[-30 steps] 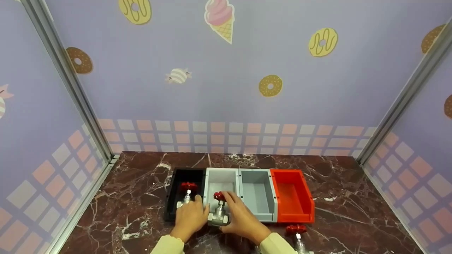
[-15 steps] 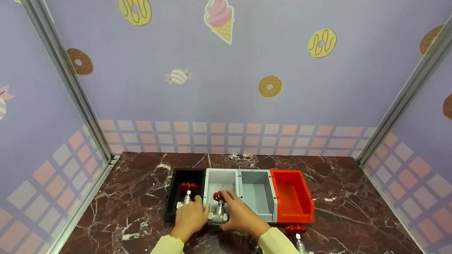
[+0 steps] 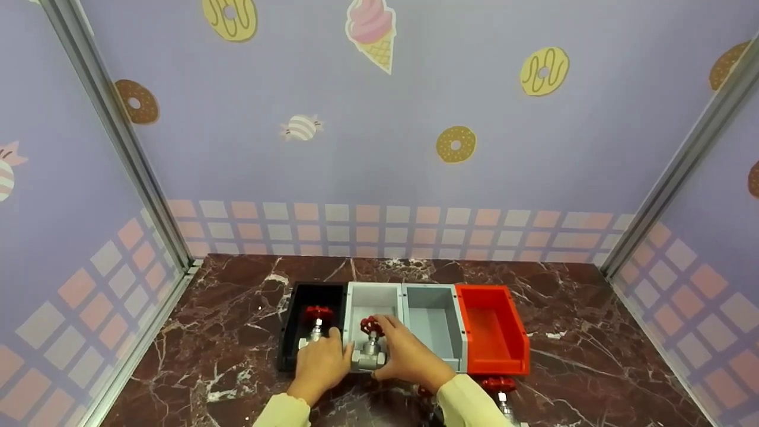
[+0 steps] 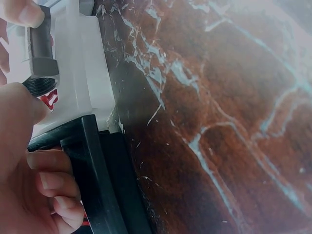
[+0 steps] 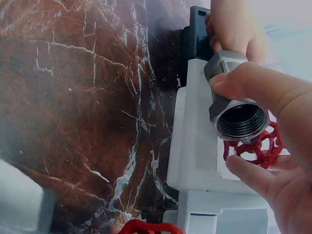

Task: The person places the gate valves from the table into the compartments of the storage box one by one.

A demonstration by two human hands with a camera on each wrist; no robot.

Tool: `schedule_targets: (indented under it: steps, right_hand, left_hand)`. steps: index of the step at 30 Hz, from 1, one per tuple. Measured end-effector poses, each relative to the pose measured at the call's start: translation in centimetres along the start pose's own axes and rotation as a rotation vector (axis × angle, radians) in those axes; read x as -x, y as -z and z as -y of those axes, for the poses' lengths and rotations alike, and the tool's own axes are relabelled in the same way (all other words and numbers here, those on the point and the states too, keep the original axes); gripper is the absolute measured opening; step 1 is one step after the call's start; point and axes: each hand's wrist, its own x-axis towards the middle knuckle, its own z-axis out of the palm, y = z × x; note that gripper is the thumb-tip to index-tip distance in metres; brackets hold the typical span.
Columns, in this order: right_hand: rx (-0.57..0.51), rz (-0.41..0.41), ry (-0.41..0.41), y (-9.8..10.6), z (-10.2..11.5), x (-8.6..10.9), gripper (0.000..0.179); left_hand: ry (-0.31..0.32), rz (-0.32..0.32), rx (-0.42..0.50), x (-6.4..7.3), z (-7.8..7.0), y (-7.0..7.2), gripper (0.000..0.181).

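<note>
My right hand [image 3: 409, 359] grips a metal gate valve [image 3: 369, 359] with a red handwheel. The valve is at the front of the white bin [image 3: 375, 286], handwheel toward the back. In the right wrist view the thumb presses the valve's body [image 5: 224, 109] and the fingers lie by the handwheel [image 5: 258, 151]; the threaded end faces the camera. My left hand [image 3: 320, 363] holds the wall of the black bin [image 3: 320, 287], its fingers [image 4: 53, 185] curled on the black side and its thumb beside the held valve. A second gate valve [image 3: 318, 314] lies in the black bin, partly hidden by this hand.
A grey bin [image 3: 431, 326] and a red bin [image 3: 489, 332] continue the row rightward. In front of the red one lies another gate valve [image 3: 503, 394]. A red handwheel [image 3: 424, 391] shows partly beside the right sleeve. Patterned walls surround the marble-look table [image 3: 231, 344].
My right hand has moved the gate valve slightly back, farther into the white bin. My left hand stays at the black bin. A red handwheel has come into sight beside the right sleeve.
</note>
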Motion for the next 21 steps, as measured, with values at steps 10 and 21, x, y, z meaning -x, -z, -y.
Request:
schedule_targets:
  steps: [10,21]
  right_hand:
    - [0.049,-0.123,0.051,-0.23,-0.27,-0.33,0.107]
    - [0.14,-0.168,0.063,-0.21,-0.33,-0.62,0.111]
  left_hand:
    - [-0.006,-0.018,-0.005,0.02,0.09,0.04,0.034]
    - [-0.008,0.035,0.009,-0.01,0.06,0.27,0.035]
